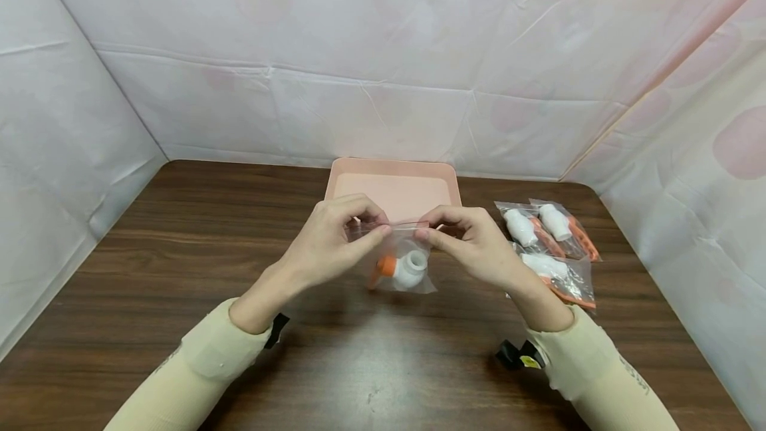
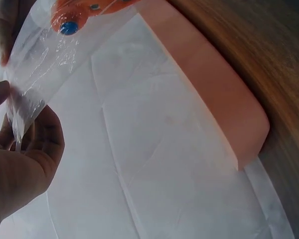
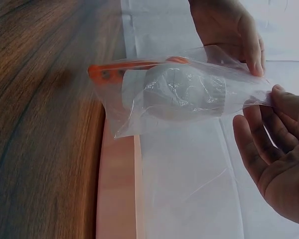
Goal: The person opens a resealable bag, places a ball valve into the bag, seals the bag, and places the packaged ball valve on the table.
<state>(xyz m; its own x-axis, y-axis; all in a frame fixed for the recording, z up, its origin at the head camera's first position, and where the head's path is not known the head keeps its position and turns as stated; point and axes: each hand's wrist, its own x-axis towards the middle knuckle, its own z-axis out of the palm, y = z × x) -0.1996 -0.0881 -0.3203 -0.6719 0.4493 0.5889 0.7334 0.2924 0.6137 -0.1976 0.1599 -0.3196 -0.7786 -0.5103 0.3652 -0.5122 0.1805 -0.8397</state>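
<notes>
Both hands hold up a clear zip bag (image 1: pixel 421 283) by its top edge, in front of the pink tray. My left hand (image 1: pixel 336 237) pinches one end of the bag's mouth between thumb and fingers. At the other end, my right hand (image 1: pixel 473 243) pinches the same edge. Inside the bag hangs a white plastic ball valve (image 1: pixel 410 269) with an orange handle (image 1: pixel 385 267). A blue dot (image 2: pixel 69 28) marks the orange handle in the left wrist view. The right wrist view shows the white valve body (image 3: pixel 179 92) through the crinkled film.
Behind the hands, a pink tray (image 1: pixel 391 168) stands against the white cloth wall (image 1: pixel 299 118). Several bagged white-and-orange valves (image 1: pixel 555 221) lie on the right of the dark wooden table (image 1: pixel 197 231), beside the right forearm.
</notes>
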